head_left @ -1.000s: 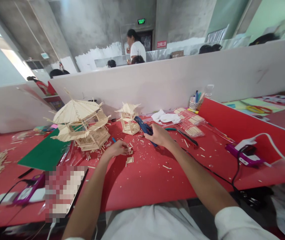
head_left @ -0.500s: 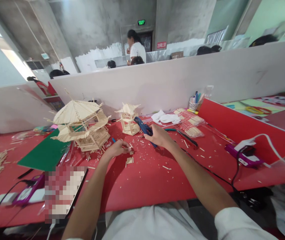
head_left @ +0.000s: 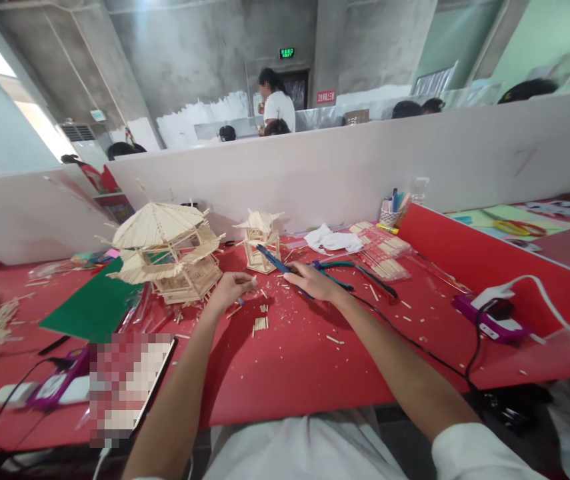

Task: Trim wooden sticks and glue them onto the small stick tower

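Observation:
My right hand [head_left: 315,280] is closed around a blue glue gun [head_left: 271,259]. The gun's tip points at a small stick-built pavilion model [head_left: 261,239] just behind it. My left hand [head_left: 232,288] hovers over the red table [head_left: 305,360], between the two models. Its fingertips are pinched together on something too small to make out. A larger stick pavilion [head_left: 167,250] stands just left of that hand. A short bundle of cut sticks [head_left: 261,323] lies on the table below both hands, among scattered stick offcuts.
A green mat [head_left: 89,308] lies under the large model. A blurred phone [head_left: 125,380] and a purple power strip [head_left: 49,390] sit at front left. At right are another power strip [head_left: 495,320] with cables, green pliers [head_left: 335,267], stick packets [head_left: 382,253], white cloth [head_left: 332,240] and a pen cup [head_left: 389,212]. People sit beyond the partition.
My right hand has lowered and tipped the glue gun flatter, its tip now nearer the small model. My left hand has lifted slightly away from the stick bundle.

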### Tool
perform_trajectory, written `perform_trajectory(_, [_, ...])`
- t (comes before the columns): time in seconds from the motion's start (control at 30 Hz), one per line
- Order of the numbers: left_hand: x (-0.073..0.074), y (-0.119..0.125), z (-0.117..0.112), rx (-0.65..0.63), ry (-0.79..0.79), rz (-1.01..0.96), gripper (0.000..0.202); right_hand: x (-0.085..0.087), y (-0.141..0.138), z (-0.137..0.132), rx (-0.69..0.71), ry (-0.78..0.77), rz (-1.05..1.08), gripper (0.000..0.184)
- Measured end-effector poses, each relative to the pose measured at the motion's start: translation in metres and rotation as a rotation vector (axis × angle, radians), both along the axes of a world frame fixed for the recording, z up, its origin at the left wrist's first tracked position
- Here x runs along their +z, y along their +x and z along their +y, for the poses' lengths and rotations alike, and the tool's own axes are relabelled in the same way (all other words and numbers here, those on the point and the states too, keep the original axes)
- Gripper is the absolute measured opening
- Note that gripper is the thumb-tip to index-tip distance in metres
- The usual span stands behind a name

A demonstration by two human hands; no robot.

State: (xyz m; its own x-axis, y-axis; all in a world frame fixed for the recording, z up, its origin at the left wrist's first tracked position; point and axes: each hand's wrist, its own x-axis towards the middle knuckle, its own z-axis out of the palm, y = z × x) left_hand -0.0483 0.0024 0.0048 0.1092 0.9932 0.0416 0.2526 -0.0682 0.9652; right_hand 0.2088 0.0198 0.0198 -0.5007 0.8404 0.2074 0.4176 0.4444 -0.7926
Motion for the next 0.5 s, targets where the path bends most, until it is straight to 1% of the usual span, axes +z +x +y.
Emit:
perform_trajectory(0.13, [-0.001, -0.003, 0.001, 0.029, -0.019, -0.04, 0.046, 0.003, -0.003, -0.008, 0.033, 0.044, -0.064, 0.033])
perform_trajectory(0.27, [0.002, -0.001, -0.001, 0.061, -0.044, -0.033, 0.049, 0.006, -0.003, -0.012, 0.041, 0.078, -0.143, 0.033])
perform_trajectory(0.37, [0.005, 0.001, -0.003, 0.077, -0.056, -0.025, 0.048, 0.006, -0.004, -0.013, 0.035, 0.091, -0.186, 0.034])
perform_trajectory(0.5, [0.003, 0.001, -0.003, 0.069, -0.071, -0.054, 0.043, 0.002, -0.006, -0.014, 0.022, 0.121, -0.213, 0.036])
